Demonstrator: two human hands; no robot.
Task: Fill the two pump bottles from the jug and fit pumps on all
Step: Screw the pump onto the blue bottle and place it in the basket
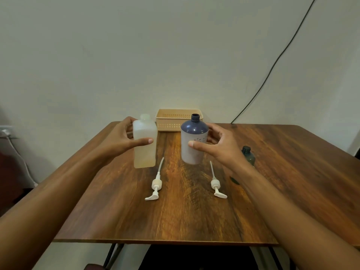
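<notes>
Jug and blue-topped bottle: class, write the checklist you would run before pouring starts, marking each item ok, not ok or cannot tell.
1. Jug gripped by left hand: ok.
2. Jug's cap removed: not ok, it is on.
3. Blue-topped bottle neck open: ok.
4. Right hand gripping that bottle, thumb in front, fingers behind: ok.
5. Left pump and right pump lying on table, clear of both necks: ok.
6. Dark bottle upright and open: cannot tell, right wrist hides part.

place: looks like a home room
bench: wood-look bench [175,211] against a plain painted wall [116,55]
clutter: plastic basket [171,121], loose black cable [272,65], plugged-in wall socket [6,130]
</notes>
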